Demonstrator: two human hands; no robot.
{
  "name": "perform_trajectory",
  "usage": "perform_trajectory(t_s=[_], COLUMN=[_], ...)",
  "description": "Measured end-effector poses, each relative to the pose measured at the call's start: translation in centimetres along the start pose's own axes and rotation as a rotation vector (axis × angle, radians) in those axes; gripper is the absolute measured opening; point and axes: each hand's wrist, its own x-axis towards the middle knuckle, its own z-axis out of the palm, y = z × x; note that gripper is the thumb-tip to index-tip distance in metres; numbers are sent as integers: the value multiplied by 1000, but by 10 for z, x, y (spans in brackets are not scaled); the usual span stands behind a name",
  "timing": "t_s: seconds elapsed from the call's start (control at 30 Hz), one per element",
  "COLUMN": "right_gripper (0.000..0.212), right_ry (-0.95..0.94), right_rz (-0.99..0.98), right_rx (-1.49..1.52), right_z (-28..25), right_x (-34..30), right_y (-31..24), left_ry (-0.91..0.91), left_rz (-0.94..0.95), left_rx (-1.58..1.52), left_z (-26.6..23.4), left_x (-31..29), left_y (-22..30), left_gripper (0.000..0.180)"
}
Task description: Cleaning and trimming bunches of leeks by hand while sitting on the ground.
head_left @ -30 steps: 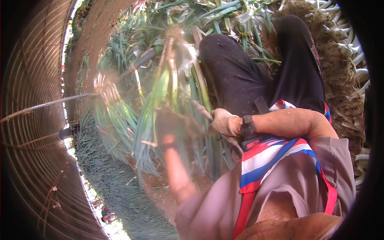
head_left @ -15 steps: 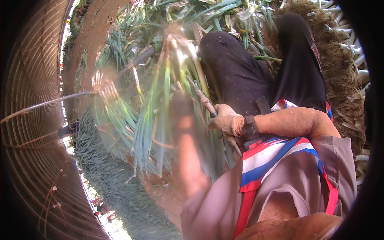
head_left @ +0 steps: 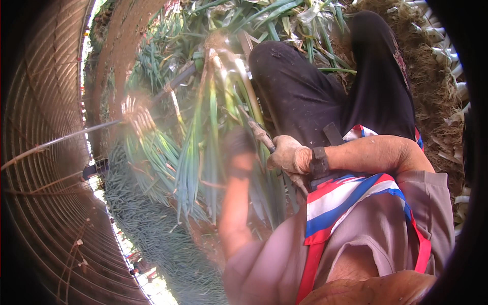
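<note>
My right hand [head_left: 288, 154], in a pale glove with a dark watch at the wrist, is closed round a slanting brown stick [head_left: 262, 133]. The stick's thinner end points up and left. My left hand [head_left: 239, 144], dark-gloved and smeared by motion, is near that end, over long green leaves; its fingers cannot be made out. Just beyond it a bunch of leeks [head_left: 213, 91] lies with pale, rooty ends away from me and leaves toward me. A second leek bunch [head_left: 152, 140] rests farther left, its brown roots upward.
A thin curved rod [head_left: 61, 138] reaches in from the left to the second bunch. A dark bar [head_left: 182, 76] lies between the bunches. Piled leek leaves [head_left: 168, 244] cover the lower left. Rooted white stalks [head_left: 452, 66] line the right, beyond my bent knees [head_left: 284, 66].
My left hand has shifted slightly right and toward me, with the forearm now more upright. My right hand stays on the stick. The view has moved a little.
</note>
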Motion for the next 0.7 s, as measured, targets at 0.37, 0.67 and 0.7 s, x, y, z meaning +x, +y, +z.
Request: perform_trajectory(t_s=[0.37, 0.67, 0.7], right_gripper=[31, 31, 28], right_ry=[-21, -151, -135], right_rz=[7, -158, -203], right_rx=[12, -335, -379], right_z=[-12, -4, -4], right_x=[-2, 12, 11], right_y=[2, 29, 30], left_ry=[51, -518, -478], left_rz=[-195, -507, -566], left_rx=[174, -2384, -2260], left_z=[8, -125, -147], left_x=[14, 5, 4], left_y=[35, -11, -8], left_gripper=[29, 56, 60])
